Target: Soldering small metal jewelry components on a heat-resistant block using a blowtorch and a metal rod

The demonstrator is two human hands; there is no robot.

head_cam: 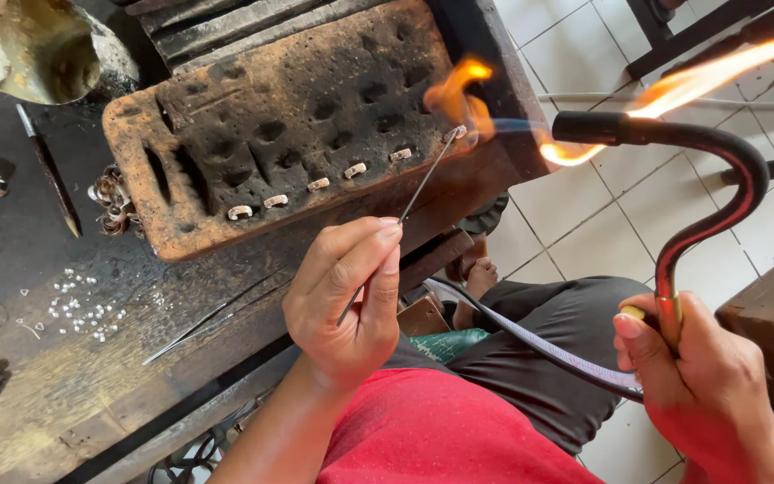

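Pinching a thin metal rod between thumb and fingers, my left hand has its tip on the end ring piece of a row on the charred soldering block, near the worktop right edge. Right hand is wrapped tight round the torch handle, off the worktop over the floor; flame licks that piece. Tweezers lie by the front edge w/ small white bits.

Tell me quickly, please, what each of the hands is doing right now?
Left hand: closed on a thin metal rod, its tip at the flame on the block.
Right hand: closed on the torch, which is lit.
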